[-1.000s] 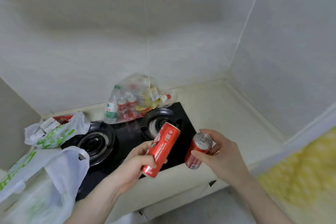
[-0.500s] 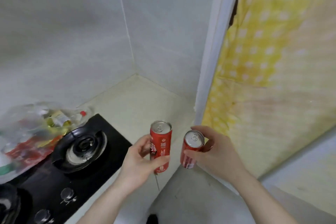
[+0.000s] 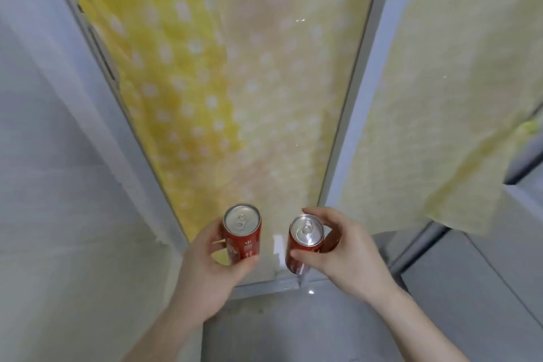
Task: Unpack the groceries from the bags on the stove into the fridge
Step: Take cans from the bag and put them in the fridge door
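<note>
Two red drink cans with silver tops are held upright in front of me. My left hand grips the taller can, fingers curled round its side. My right hand grips the second can, thumb in front and fingers behind. The cans stand a short way apart, not touching. The stove, the bags and the fridge are out of view.
A glass door in a pale grey frame fills the view ahead, with a yellow dotted curtain behind it. A second yellow curtain hangs at the right. White tiled wall runs along the left; grey floor lies below.
My view has swung right, away from the stove and bags, onto the curtained door. Both hands still hold their cans, and the left can has gone from tilted to upright.
</note>
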Motion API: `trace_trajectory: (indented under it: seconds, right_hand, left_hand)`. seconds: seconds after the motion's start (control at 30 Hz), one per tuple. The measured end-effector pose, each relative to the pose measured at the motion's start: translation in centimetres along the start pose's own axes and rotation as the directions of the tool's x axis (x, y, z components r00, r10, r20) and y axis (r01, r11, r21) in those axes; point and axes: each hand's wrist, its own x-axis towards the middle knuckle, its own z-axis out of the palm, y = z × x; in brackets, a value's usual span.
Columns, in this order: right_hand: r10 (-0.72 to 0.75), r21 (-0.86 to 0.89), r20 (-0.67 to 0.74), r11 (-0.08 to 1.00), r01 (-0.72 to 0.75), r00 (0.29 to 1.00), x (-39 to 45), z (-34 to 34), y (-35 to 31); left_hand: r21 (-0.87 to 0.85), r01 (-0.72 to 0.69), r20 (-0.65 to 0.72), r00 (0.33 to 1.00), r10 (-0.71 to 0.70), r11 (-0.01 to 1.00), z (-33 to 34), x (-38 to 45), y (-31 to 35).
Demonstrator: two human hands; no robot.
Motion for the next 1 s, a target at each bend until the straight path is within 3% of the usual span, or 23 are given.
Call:
trace_trajectory:
  seconds: [0.2,0.47,0.7,0.87,1.0]
  right_hand:
    - [0.177,-0.003,-0.276,0.983,-0.185,0.945,-0.7,-4.2,0.5]
    - [0.290,0.059,-0.618,0.944,-0.325,0.731,-6.3,-11.5,1.7]
    - [0.259,0.062,-0.796,0.934,-0.352,0.547,-9.8,-19.0,4.2]
    - [0.219,0.059,-0.851,0.943,-0.328,0.477,-11.2,-24.7,7.3]
    - [0.209,0.066,-0.863,0.949,-0.308,0.460,-12.1,-29.0,9.0]
  left_hand:
    - [-0.080,-0.107,0.257,0.958,0.125,0.991,4.6,7.6,2.5]
    - [-0.194,-0.218,0.571,0.768,0.290,0.957,15.3,10.8,8.0]
    - [-0.294,-0.329,0.650,0.620,0.440,0.898,26.4,9.5,14.9]
    - [-0.348,-0.392,0.676,0.524,0.518,0.852,33.2,8.3,19.4]
    - [-0.390,-0.412,0.662,0.496,0.562,0.823,38.0,7.2,22.4]
